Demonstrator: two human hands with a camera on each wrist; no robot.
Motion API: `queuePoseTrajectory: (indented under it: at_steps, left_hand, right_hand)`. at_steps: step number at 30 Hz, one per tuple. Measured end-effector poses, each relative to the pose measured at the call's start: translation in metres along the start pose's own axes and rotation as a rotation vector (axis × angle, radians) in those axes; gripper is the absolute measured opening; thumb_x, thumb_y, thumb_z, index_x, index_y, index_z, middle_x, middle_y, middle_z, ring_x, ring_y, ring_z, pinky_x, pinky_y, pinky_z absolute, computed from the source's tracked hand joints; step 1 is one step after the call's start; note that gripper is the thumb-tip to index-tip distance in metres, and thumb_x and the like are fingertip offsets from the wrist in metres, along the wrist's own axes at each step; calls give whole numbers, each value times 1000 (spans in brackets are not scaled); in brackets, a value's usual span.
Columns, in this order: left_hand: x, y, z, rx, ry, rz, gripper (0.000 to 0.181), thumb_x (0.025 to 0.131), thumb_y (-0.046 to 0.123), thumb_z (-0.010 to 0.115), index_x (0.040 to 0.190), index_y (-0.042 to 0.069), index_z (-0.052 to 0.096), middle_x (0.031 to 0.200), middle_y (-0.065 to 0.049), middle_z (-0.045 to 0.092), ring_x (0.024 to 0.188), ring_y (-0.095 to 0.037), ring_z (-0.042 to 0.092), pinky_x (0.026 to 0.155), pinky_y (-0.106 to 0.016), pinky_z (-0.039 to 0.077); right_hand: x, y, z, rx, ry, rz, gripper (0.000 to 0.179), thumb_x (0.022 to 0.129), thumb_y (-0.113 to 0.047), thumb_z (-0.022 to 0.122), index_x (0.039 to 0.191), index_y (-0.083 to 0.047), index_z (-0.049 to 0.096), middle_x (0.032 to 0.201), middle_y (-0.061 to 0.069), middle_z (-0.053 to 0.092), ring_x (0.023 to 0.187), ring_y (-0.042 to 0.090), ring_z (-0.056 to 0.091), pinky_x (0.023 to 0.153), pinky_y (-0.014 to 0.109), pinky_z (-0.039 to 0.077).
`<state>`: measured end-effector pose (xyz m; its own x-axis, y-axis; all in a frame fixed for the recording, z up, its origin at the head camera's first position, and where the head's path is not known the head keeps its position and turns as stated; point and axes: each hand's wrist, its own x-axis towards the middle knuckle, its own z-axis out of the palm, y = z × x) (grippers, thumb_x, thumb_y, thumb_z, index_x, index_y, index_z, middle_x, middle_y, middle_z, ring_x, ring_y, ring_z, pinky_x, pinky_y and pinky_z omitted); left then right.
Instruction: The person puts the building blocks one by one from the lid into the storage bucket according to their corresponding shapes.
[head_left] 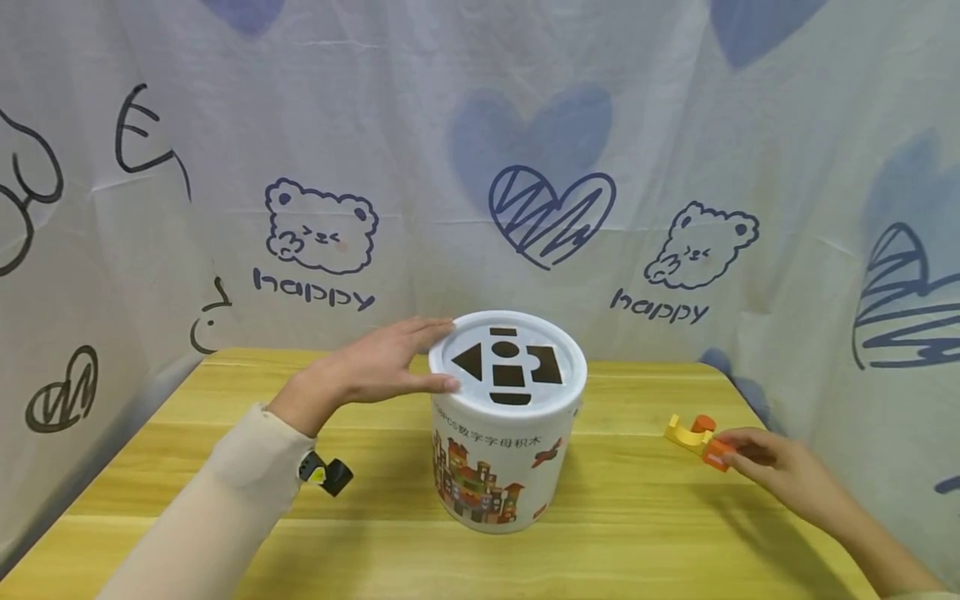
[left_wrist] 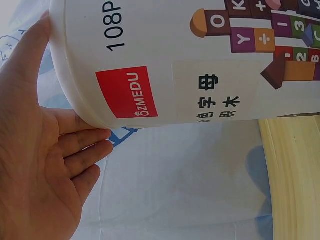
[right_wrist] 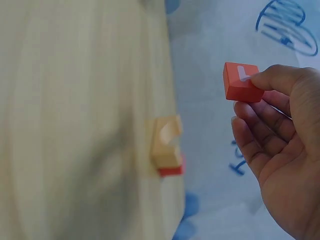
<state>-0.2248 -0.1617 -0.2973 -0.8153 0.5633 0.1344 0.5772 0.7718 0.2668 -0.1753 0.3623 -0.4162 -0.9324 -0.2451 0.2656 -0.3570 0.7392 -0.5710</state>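
My left hand (head_left: 382, 358) rests against the left side of a white block bucket (head_left: 506, 500), thumb and fingers spread along its rim. In the left wrist view, the fingers of the left hand (left_wrist: 55, 150) lie loosely extended beside the bucket (left_wrist: 165, 95). An orange-red cube block (right_wrist: 241, 90) with a white L is pinched by my right hand (right_wrist: 285, 120), held above the table in the right wrist view. Just left of that block, in the head view, are a yellow arch block (head_left: 686, 435) and an orange-red round-ended block (head_left: 703, 423) on the table.
The bucket's lid (head_left: 480, 392) has several shaped holes, among them a triangle, a circle and a square. Under everything is a yellow wood-grain table (head_left: 360, 533). A printed white curtain (head_left: 435, 267) hangs behind and at both sides of it.
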Motion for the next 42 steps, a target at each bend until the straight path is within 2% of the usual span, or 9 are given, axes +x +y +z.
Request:
queuePoseTrajectory:
  at_steps: [4,12,19,25,33,42]
  left_hand:
    - [0,1,-1,-3,-1,-8,99,81,81,49,155,19,29,159,-3,26,144,-31,25,113,-60,24]
    - [0,1,-1,-4,-4,-13,100,80,81,49,155,19,29,159,-3,26,144,-31,26,112,-61,24]
    - [0,1,0,2,-3,-3,99,81,80,49,155,18,30,159,-4,26,144,-31,25,113,-60,23]
    - [0,0,-1,5,-4,1,98,81,80,49,155,18,30,159,-4,27,144,-31,25,113,-60,23]
    - [0,0,-2,4,-9,-2,98,82,80,49,155,17,29,159,-5,26,144,-31,24,113,-60,23]
    - [1,0,-2,10,-11,5,98,82,79,49,155,16,30,159,-5,27,145,-31,24,114,-59,22]
  right_hand:
    - [11,-18,-4,-15,19,-75,23,94,-13,67,115,-3,68,105,9,71,86,0,64,68,19,56]
    - [35,-55,-12,-44,15,-154,22,95,-14,66,115,-6,69,102,2,70,87,3,65,71,21,56]
    - [56,-86,-18,-51,-4,-233,22,94,-13,67,116,-8,68,98,-3,69,88,8,65,66,25,57]
    - [73,-114,-23,-100,-2,-286,22,95,-14,67,116,-9,69,101,-5,69,91,12,63,75,24,56]
    - [95,-145,-26,-83,-28,-325,24,96,-17,65,119,-13,68,101,-7,69,93,11,63,83,20,54]
    - [124,-173,-21,-57,-92,-367,23,96,-16,65,118,-11,68,102,-5,70,95,14,65,84,36,57]
